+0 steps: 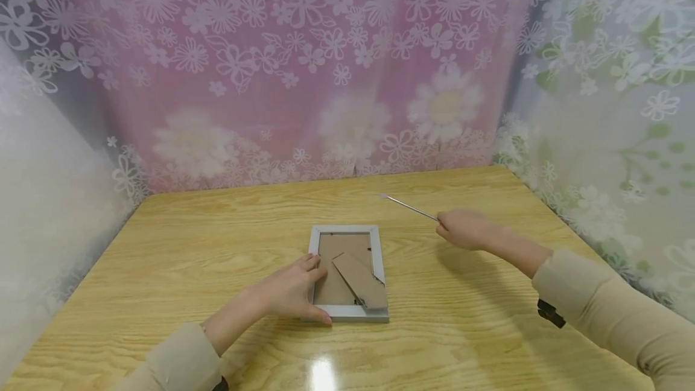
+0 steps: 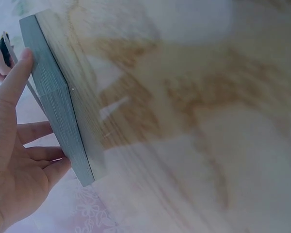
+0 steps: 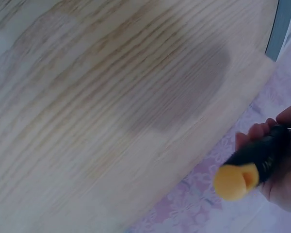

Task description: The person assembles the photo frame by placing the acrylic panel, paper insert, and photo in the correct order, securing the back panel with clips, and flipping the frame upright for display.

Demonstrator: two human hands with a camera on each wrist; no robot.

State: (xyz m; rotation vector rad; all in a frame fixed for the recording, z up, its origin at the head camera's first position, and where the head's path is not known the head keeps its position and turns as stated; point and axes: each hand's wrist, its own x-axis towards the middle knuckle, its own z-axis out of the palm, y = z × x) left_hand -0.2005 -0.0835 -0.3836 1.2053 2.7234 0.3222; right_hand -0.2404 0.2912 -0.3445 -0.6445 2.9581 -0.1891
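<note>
A picture frame (image 1: 347, 312) with a silver-grey rim lies back side up on the table, showing its brown cardboard backing (image 1: 344, 243). Across the backing slants a cardboard stand leg (image 1: 361, 279), and small dark tabs sit along the inner rim. My left hand (image 1: 290, 288) holds the frame's near left corner, thumb along the near edge and fingers over the left side. Off to the right, my right hand (image 1: 464, 229) grips a screwdriver above the table, its thin metal shaft (image 1: 411, 207) pointing left and away. The right wrist view shows its black handle (image 3: 269, 150) with a yellow end.
The wood-grain table (image 1: 217, 222) reaches back to a pink flowered curtain (image 1: 304, 77). Pale flowered curtains hang close on the left (image 1: 49, 198) and right (image 1: 613, 137). Light glares off the table (image 1: 323, 373) near the front.
</note>
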